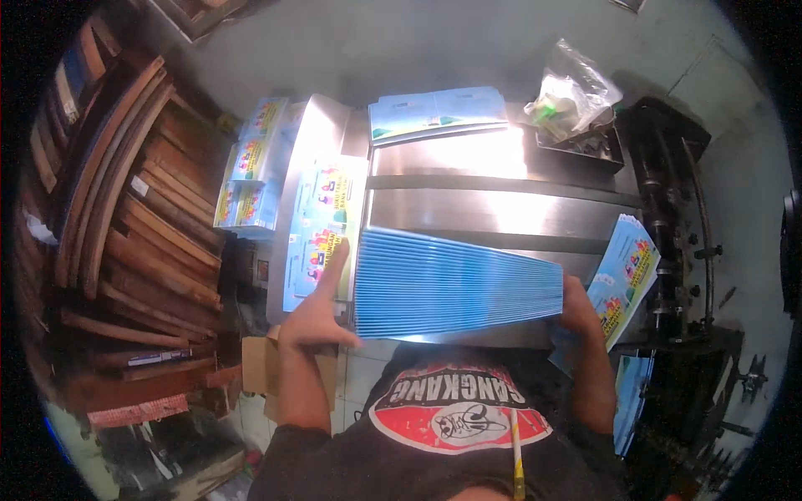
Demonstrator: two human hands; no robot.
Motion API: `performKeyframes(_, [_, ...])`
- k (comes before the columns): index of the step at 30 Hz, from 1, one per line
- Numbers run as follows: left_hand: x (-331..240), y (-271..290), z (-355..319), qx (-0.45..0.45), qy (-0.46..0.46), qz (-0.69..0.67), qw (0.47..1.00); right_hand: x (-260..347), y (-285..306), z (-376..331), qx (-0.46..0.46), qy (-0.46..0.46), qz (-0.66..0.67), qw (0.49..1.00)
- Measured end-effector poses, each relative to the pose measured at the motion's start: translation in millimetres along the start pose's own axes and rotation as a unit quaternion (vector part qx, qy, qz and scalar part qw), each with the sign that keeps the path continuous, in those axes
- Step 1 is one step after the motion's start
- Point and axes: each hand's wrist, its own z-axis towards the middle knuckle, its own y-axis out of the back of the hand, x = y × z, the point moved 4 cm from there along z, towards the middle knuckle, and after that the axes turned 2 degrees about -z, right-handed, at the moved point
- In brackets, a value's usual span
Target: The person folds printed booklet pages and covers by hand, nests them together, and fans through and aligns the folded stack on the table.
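A fanned stack of blue printed booklets or folded sheets (459, 284) lies in front of me, its many edges stepped toward me. At its left end is my left hand (317, 313), thumb and a finger stretched wide apart against the edge. My right hand (579, 311) is closed around the stack's right end, with its fingertips hidden. Under and beyond my left hand lie colourful printed sheets (322, 188) on a metal side plate. Another printed pile (622, 280) fans out beside my right wrist.
The metal table (451, 196) carries dark cross strips. Blue sheets (439, 113) lie at its far edge, near a plastic bag (572, 96) on a dark tray. More printed stacks (251, 179) stand left, before wooden boards (159, 209). Dark machinery (664, 217) flanks the right side.
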Motion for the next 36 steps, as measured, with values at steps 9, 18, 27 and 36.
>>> performKeyframes(9, [-75.1,-92.6,62.5,0.019,-0.135,0.473,0.87,-1.2,-2.2,1.6,-0.001,0.046,-0.017,0.999])
performKeyframes(18, [-56.7,-96.1,71.4,-0.05,-0.155,0.41,0.897,-0.9,6.0,4.8,0.034,0.004,-0.027,0.999])
performKeyframes(27, [-59.7,-95.8,71.3,-0.05,-0.177,0.406,0.895,120.0,-26.4,6.1,-0.002,0.208,-0.318,0.925])
performKeyframes(36, [-57.0,-95.0,68.2,-0.079,-0.2,0.403,0.89,111.7,-35.2,14.8,-0.062,0.182,-0.338,0.921])
